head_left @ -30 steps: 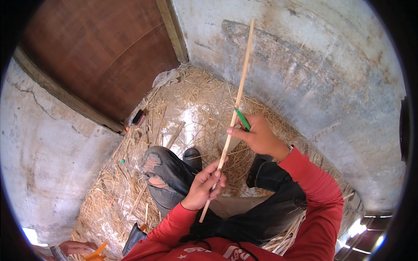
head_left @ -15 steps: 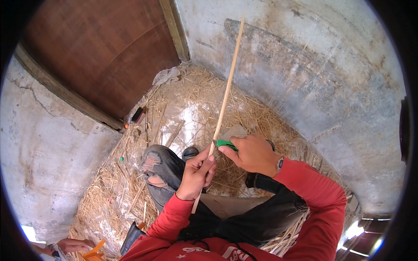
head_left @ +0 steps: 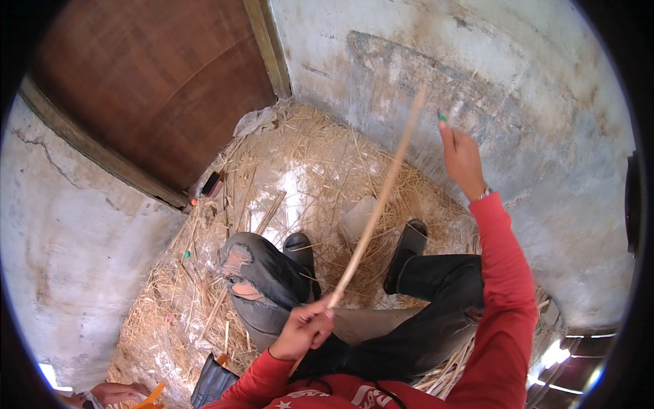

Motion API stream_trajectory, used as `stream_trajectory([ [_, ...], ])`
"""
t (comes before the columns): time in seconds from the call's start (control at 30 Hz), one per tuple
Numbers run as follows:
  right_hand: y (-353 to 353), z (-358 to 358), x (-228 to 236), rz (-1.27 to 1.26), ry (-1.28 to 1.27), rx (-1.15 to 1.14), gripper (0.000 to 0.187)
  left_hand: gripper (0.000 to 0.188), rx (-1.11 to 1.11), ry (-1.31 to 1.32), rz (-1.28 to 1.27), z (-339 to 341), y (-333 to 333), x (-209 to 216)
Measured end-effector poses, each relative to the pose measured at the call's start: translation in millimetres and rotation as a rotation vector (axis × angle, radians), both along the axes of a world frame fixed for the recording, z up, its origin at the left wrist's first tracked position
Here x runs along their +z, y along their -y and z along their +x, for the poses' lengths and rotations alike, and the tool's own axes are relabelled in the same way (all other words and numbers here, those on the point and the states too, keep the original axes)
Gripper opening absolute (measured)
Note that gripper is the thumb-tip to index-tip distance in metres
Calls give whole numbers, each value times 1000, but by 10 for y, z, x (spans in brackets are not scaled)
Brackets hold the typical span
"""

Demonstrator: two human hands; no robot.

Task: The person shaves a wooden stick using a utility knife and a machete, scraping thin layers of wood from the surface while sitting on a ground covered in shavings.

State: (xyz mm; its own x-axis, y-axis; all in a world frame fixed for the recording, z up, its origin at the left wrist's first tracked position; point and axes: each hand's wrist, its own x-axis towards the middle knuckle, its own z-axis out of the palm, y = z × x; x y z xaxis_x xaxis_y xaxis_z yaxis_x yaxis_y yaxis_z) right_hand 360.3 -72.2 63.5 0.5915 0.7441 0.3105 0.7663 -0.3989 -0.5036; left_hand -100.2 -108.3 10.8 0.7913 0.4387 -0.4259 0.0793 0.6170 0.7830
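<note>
A long, thin, pale strip of wood or bamboo (head_left: 381, 204) slants up and right from my left hand (head_left: 306, 332). My left fingers are closed round its lower part, with a short end showing below the hand. Its upper end is blurred. Farther up and right, my right hand (head_left: 464, 160) is closed on a small green-handled knife (head_left: 441, 117), mostly hidden in the fist. The knife is apart from the strip, and its blade is barely visible.
Straw-like shavings (head_left: 170, 320) cover the floor around my dark boots (head_left: 407, 252). A stained wall (head_left: 545, 157) rises beyond my right hand; a brown panel (head_left: 150, 88) stands far left. Another person's hand (head_left: 117, 392) is near an orange object (head_left: 151, 395) at lower left.
My right hand has swung up and right with the knife, away from the strip. My left hand has lowered slightly, and the strip leans further right.
</note>
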Motion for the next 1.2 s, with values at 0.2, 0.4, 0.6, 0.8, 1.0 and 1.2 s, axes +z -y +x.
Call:
stream_trajectory([
  [0.2, 239, -1093, 108, -189, -131, 359, 61, 45, 195, 82, 17, 409, -374, 41],
  [0.4, 314, -1756, -38, -243, 4, 632, 56, 47, 182, 106, 55, 686, -535, 192],
  [0.6, 280, -1699, -197, -235, 45, 645, 60, 49, 202, 4, 45, 633, -490, 87],
  [0.8, 43, -706, -192, -292, -84, 207, 69, 48, -38, -36, 196, 222, -180, 93],
  [1.0, 83, -216, -272, -230, 17, -32, 69, 48, -47, -86, -22, -236, 23, 25],
  [1.2, 646, 1242, -443, 10, 10, -530, 76, 45, -186, -167, 63, -1239, 116, 58],
])
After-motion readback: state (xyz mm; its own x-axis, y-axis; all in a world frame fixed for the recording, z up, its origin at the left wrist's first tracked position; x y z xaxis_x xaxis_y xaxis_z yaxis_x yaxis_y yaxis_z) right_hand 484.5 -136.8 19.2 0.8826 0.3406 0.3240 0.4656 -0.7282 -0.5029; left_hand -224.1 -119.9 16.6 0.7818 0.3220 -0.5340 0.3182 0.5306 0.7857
